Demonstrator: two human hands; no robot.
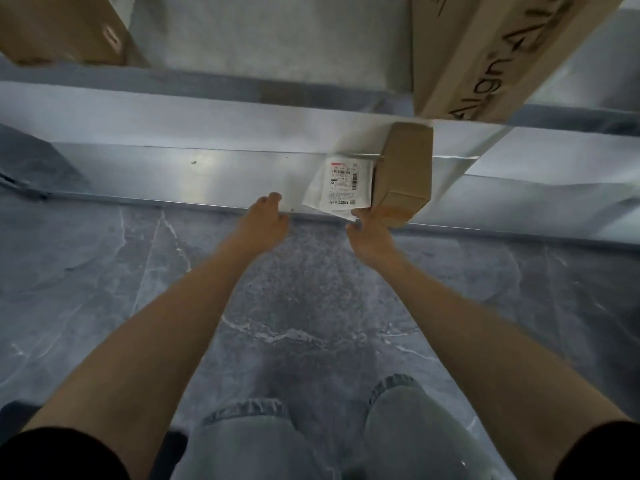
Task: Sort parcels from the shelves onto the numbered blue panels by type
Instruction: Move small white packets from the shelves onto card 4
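White mailer [341,183] corner sits right at the right hand [367,233]; its fingers reach up onto the near edge of the mailer and the bottom of the small brown box [405,168] beside it. Contact looks real, but whether the fingers have closed on either parcel: cannot tell, the fingertips are hidden behind the hand. Left hand [266,220] is at the front lip of the shelf [173,174], well left of the mailer, with the fingers bent at the edge. It holds no parcel. Gripping the lip or just touching it: cannot tell.

Mailer lies flat on the low metal shelf, label up, touching the box on its right. The box stands tilted, one end toward the shelf front. A large printed carton [485,53] sits on the level above, and another carton [62,26] is at top left. Grey marbled floor [311,289] is below, with the person's knees [249,438] in jeans at the bottom of the frame. No blue panels in view.

Step, as judged: pickup from the shelf, at the grasp. Nothing is lifted yet.

Next move calls for a firm pinch on one parcel only. Mailer and box touch, so pulling one may drag the other off the edge. Mailer is thin and floppy, so slide it out to the lip first. Then turn to find the panels and match by type.
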